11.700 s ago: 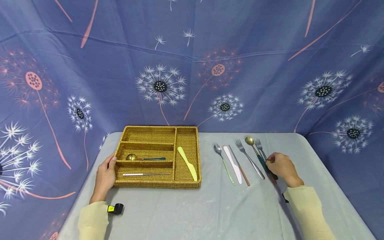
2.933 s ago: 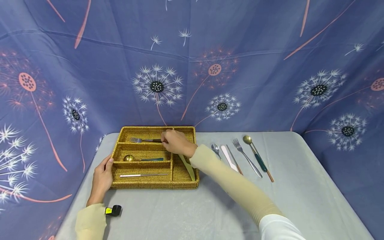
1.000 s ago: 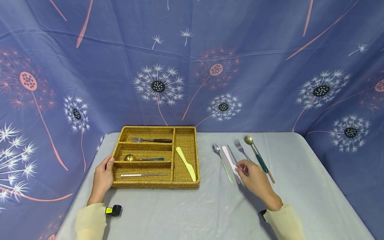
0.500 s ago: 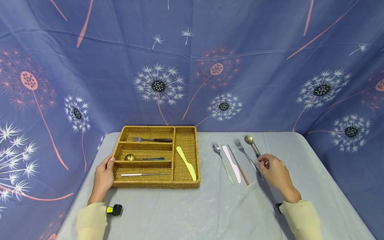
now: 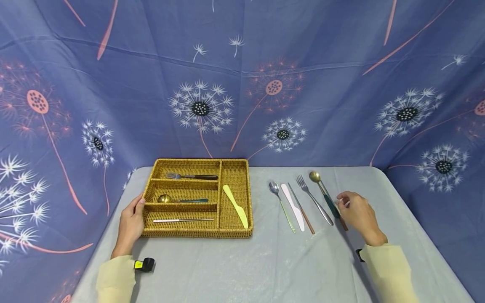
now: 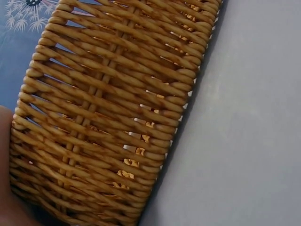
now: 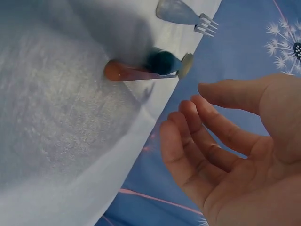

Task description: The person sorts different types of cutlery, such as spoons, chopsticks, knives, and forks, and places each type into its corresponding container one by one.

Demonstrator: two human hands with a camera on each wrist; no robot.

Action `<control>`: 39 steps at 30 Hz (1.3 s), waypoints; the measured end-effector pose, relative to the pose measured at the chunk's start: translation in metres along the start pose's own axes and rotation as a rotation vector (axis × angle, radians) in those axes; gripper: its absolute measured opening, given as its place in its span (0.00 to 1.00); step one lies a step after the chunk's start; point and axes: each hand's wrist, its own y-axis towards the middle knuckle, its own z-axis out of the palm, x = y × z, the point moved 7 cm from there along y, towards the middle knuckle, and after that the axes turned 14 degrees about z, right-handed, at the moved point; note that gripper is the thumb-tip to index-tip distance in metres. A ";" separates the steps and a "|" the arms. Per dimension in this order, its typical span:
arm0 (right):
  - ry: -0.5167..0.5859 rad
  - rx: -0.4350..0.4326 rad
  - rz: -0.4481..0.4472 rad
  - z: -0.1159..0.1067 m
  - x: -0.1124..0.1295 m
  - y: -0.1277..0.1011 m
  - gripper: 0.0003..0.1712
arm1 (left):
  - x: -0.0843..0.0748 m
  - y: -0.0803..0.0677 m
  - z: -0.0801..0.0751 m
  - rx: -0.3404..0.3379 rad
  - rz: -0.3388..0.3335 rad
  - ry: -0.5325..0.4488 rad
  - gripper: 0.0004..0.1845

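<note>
My left hand [image 5: 129,225] grips the left wall of a woven cutlery tray [image 5: 197,232], thumb at the rim; its wicker wall [image 6: 103,108] fills the left wrist view. My right hand [image 5: 359,214] hovers just right of a gold spoon with a green handle [image 5: 330,204] and a thin chopstick with a brown end [image 5: 344,224]. In the right wrist view the hand's loosely bent fingers [image 7: 190,165] and thumb hold nothing. To the left lie a silver fork [image 5: 316,202], another brown-ended chopstick [image 5: 306,219], a pink knife [image 5: 293,208] and a spoon with a light green handle [image 5: 282,206].
Inside the tray are a black-handled fork [image 5: 193,176], a gold spoon [image 5: 164,198] with a dark green handle, a thin white-and-silver chopstick [image 5: 183,220] and a yellow knife [image 5: 235,206], each in its own compartment. A patterned cloth [image 5: 326,105] rises behind the table.
A black-handled fork has gone from the right-hand row into the tray's top compartment. My right hand has come back and shifted right, past the green-handled spoon. The left hand stays on the tray.
</note>
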 end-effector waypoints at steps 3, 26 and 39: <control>-0.011 0.031 0.017 0.005 -0.003 0.004 0.08 | 0.000 0.000 -0.001 -0.007 0.002 0.004 0.32; -0.070 0.154 0.099 0.020 -0.019 0.009 0.10 | 0.001 0.000 0.000 -0.007 0.005 -0.003 0.33; -0.033 0.188 0.151 0.025 -0.019 0.005 0.07 | 0.001 0.000 0.000 -0.007 0.018 -0.002 0.33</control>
